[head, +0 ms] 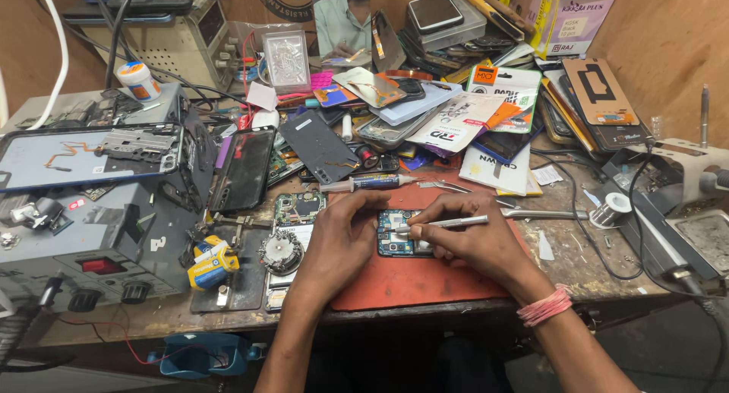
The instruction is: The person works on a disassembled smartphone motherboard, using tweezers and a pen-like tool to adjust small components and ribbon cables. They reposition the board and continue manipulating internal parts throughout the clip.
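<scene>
1. two hands work over an opened phone (pixel 396 233), which lies on the red mat (pixel 410 279) at the front middle of the bench.
2. right hand (pixel 467 241): fingers clenched around a slim metal tool (pixel 444 224), held pen-style, tip pointing left onto the phone's exposed interior.
3. left hand (pixel 342 233): fingers curled down, resting on the left edge of the phone and pressing it to the mat; it grips nothing else.
4. pink band (pixel 544 306) sits on the right wrist, nearer the person than the phone.
5. syringe-type tube (pixel 368 183) lies just behind the phone, at the far edge of the mat.
6. metal tweezers (pixel 543 213) lie right of the phone, near the right hand.
7. second opened phone (pixel 296 211) lies just left of the phone, beside the left hand, with a round metal part (pixel 280 251) on it.
8. yellow and blue bottle (pixel 213 262) lies further left of the phone on a dark plate.
9. grey power unit (pixel 91 241) stands well left of the phone, with a phone frame (pixel 91 156) on top.
10. solder spool (pixel 611 209) sits well right of the phone.
11. stacked phone backs, screens and packets (pixel 456 89) fill the bench behind the phone.
12. another person in a pale green shirt (pixel 338 21) is seated behind the phone, beyond the pile.
</scene>
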